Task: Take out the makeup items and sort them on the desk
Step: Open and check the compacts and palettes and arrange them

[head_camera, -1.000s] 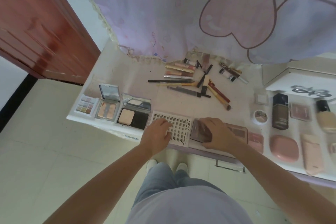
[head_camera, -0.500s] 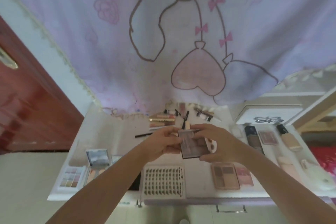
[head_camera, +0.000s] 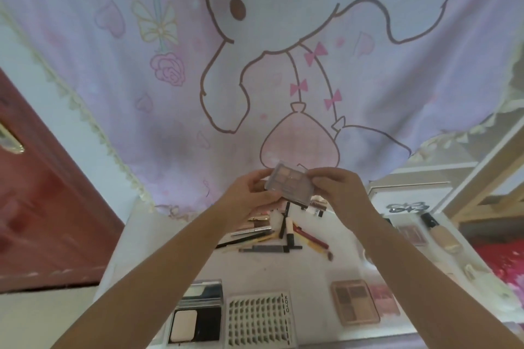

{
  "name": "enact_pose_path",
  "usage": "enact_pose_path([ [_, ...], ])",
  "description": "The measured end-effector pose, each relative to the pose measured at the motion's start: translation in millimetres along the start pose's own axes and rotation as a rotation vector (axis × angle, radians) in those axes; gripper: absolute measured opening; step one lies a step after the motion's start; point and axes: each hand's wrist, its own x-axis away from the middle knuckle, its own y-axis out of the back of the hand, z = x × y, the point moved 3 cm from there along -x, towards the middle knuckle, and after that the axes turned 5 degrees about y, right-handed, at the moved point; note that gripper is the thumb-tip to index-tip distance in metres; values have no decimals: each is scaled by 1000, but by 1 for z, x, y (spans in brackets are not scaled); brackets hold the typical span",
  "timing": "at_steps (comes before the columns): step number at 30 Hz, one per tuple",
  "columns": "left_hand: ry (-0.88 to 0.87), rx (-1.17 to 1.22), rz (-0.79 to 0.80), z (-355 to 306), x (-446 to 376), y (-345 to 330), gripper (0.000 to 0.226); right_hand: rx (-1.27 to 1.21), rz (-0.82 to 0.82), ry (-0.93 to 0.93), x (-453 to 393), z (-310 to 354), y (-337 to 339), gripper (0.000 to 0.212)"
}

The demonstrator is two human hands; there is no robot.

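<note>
Gripping a clear eyeshadow palette (head_camera: 289, 185) between left hand (head_camera: 249, 196) and right hand (head_camera: 338, 192), above the cluttered white desk (head_camera: 309, 269), before a cartoon curtain (head_camera: 198, 65)

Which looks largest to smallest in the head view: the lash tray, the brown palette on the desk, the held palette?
1. Lash tray.
2. Brown palette on the desk.
3. Held palette, gripped by both hands, left and right; it is raised farther from the camera, so its true size against the brown palette is unsure.
</note>
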Motion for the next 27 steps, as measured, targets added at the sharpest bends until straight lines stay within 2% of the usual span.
enact_pose_path([
  [3, -63, -242, -27, -9, 3, 8, 45, -132, 38, -60, -3, 7, -7, 40],
  [6, -82, -262, -6, -9, 8, 11, 45, -222, 84, -114, -3, 6, -11, 50],
  [11, -77, -141, -54, -1, 10, 16, 33, -257, 146, -206, 0, 5, -17, 30],
  [13, -75, -120, -107, -1, 9, 17, 32, -167, 250, -191, 1, 9, -20, 20],
  [14, -78, -112, -142, -3, 8, 17, 31, -16, 314, -156, 2, 11, -21, 16],
  [16, -92, -78, -187, -7, 8, 17, 24, 391, 417, -44, 4, 18, -22, 24],
  [17, -98, -73, -199, -9, 7, 16, 22, 506, 443, 0, 4, 21, -23, 31],
  [21, -106, -159, -246, -10, 10, 12, 25, 549, 459, 14, 7, 24, -22, 34],
  [27, -81, -155, -234, -2, 13, 10, 24, 642, 459, 107, 6, 18, -19, 37],
])
